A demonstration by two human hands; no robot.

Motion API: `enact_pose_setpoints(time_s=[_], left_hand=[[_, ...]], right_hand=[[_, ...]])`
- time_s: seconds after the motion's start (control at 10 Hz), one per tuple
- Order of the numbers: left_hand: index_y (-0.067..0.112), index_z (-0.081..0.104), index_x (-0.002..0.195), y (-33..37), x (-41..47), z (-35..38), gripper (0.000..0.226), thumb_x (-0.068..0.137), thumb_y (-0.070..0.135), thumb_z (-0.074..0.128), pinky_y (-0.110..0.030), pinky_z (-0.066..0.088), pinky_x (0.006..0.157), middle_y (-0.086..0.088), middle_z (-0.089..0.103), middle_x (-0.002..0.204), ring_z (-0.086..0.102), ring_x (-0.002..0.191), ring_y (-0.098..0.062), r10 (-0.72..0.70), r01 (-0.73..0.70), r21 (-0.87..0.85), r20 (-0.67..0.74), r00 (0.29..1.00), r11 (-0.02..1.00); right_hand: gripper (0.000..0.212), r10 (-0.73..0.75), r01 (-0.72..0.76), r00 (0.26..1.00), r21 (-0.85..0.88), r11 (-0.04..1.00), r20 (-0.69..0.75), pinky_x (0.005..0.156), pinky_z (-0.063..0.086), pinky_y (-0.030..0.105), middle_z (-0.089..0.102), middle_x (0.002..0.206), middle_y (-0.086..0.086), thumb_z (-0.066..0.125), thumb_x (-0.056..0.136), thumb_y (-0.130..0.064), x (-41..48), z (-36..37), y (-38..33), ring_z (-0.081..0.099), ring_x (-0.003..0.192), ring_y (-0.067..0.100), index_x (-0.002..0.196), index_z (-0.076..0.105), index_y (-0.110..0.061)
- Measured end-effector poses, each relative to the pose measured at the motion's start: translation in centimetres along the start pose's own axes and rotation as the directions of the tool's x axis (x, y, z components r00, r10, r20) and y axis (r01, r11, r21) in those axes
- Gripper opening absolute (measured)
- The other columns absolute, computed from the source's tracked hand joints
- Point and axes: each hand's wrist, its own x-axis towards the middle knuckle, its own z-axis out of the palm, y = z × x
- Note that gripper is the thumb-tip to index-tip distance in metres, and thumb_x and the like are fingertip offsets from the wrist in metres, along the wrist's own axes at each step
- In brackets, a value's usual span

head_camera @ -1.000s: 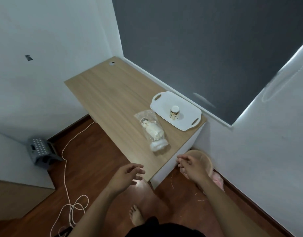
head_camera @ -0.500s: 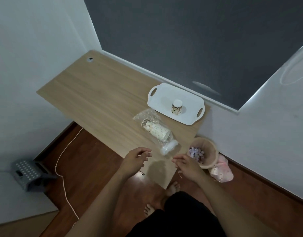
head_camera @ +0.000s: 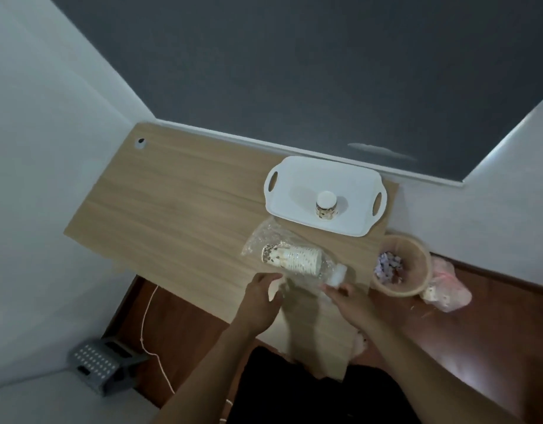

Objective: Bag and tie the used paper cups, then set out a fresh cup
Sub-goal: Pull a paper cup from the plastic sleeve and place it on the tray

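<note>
A clear plastic bag (head_camera: 264, 237) lies on its side on the wooden desk (head_camera: 172, 209), with a stack of patterned paper cups (head_camera: 291, 260) inside it. Its bunched white end (head_camera: 337, 274) points toward the desk's near right. My right hand (head_camera: 352, 301) has its fingertips at that bunched end; the blur hides whether they pinch it. My left hand (head_camera: 261, 298) hovers with curled, spread fingers at the bag's near edge. Behind the bag, a single paper cup (head_camera: 326, 205) stands on a white tray (head_camera: 294, 185).
A tan wastebasket (head_camera: 424, 264) with paper scraps stands on the floor just right of the desk, and a pink bag (head_camera: 450, 286) lies beside it. A grey step stool (head_camera: 101, 365) and a white cord (head_camera: 147, 325) are on the floor at left.
My view has swung round to face the desk squarely. Both hands have moved forward over the desk's near edge to the bagged cups, the right hand reaching the bunched end.
</note>
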Motion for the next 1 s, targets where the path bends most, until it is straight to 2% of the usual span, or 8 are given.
enact_pose_setpoints(time_s=[0.2,0.3,0.5,0.6,0.7,0.8,0.9,1.0], left_hand=[[0.024,-0.001,0.179,-0.5,7.4,0.7,0.113,0.098,0.033,0.079,-0.051,0.029,0.132,0.005,-0.006,0.186,-0.008,0.172,-0.030,0.117,-0.190,0.394,0.201,0.972,0.899],[0.033,-0.016,0.175,-1.1,11.8,0.7,0.126,0.096,0.035,0.082,-0.054,0.020,0.137,0.008,-0.020,0.185,-0.017,0.172,-0.030,0.147,-0.310,0.564,0.315,0.938,0.765],[0.038,0.024,0.172,-1.7,15.4,-2.1,0.096,0.094,0.037,0.079,-0.053,0.034,0.128,0.007,0.037,0.173,0.037,0.161,-0.028,0.223,-0.509,0.523,0.515,0.828,0.684],[0.041,0.027,0.169,-2.6,15.4,-4.2,0.103,0.080,0.046,0.079,-0.053,0.049,0.114,0.010,0.045,0.166,0.051,0.151,-0.025,0.238,-0.506,0.388,0.561,0.793,0.770],[0.039,0.032,0.167,-4.3,15.2,-6.6,0.112,0.067,0.054,0.078,-0.049,0.053,0.108,0.009,0.048,0.156,0.056,0.142,-0.024,0.255,-0.490,0.273,0.595,0.762,0.828],[0.030,0.053,0.148,-5.6,15.0,-8.9,0.092,0.063,0.052,0.078,-0.041,0.054,0.097,0.013,0.047,0.126,0.061,0.123,-0.023,0.260,-0.500,0.239,0.628,0.733,0.832],[0.031,0.056,0.142,-6.4,14.5,-10.5,0.087,0.061,0.054,0.080,-0.041,0.054,0.094,0.014,0.048,0.124,0.059,0.117,-0.019,0.302,-0.516,0.211,0.607,0.735,0.830],[0.033,0.051,0.149,-6.1,13.8,-12.0,0.090,0.067,0.052,0.083,-0.044,0.049,0.099,0.008,0.049,0.134,0.055,0.127,-0.022,0.349,-0.551,0.218,0.576,0.739,0.806]], right_hand=[[0.031,-0.025,0.031,0.997,0.070,0.997,-0.073,0.065,0.038,0.024,0.058,0.079,-0.010,0.073,0.102,-0.041,0.0,0.2,-0.1,0.053,0.071,0.005,0.081,0.055,-0.029],[0.026,-0.017,0.029,0.992,0.098,0.995,-0.121,0.071,0.042,0.030,0.061,0.082,-0.009,0.075,0.099,-0.045,-0.7,1.0,-0.3,0.058,0.075,0.006,0.084,0.060,-0.030],[0.027,0.057,-0.013,0.968,0.178,0.984,-0.243,0.081,0.046,0.033,0.063,0.084,-0.008,0.071,0.103,-0.043,-4.3,4.1,-4.3,0.060,0.082,0.006,0.087,0.064,-0.023],[0.029,0.180,-0.026,0.938,0.457,0.889,-0.296,0.100,0.056,0.039,0.081,0.096,-0.009,0.057,0.109,-0.033,-5.0,5.3,-6.3,0.073,0.101,0.007,0.094,0.081,-0.023],[0.040,0.168,0.015,0.932,0.494,0.869,-0.323,0.094,0.060,0.033,0.084,0.100,-0.014,0.053,0.110,-0.020,-5.8,6.1,-7.6,0.076,0.105,0.007,0.092,0.087,-0.029],[0.024,0.071,0.015,0.958,0.297,0.955,-0.276,0.087,0.063,0.051,0.079,0.099,0.011,0.055,0.101,-0.017,-5.7,7.3,-8.4,0.074,0.091,0.016,0.106,0.076,-0.007],[0.029,0.023,0.005,0.986,0.166,0.986,-0.166,0.090,0.065,0.052,0.083,0.103,0.012,0.057,0.091,-0.016,-4.4,8.2,-8.9,0.082,0.100,0.024,0.108,0.078,-0.004],[0.056,0.044,-0.033,0.989,0.079,0.996,-0.141,0.094,0.066,0.038,0.084,0.109,0.001,0.088,0.077,-0.067,-3.7,10.0,-10.7,0.081,0.102,0.019,0.111,0.081,-0.023]])
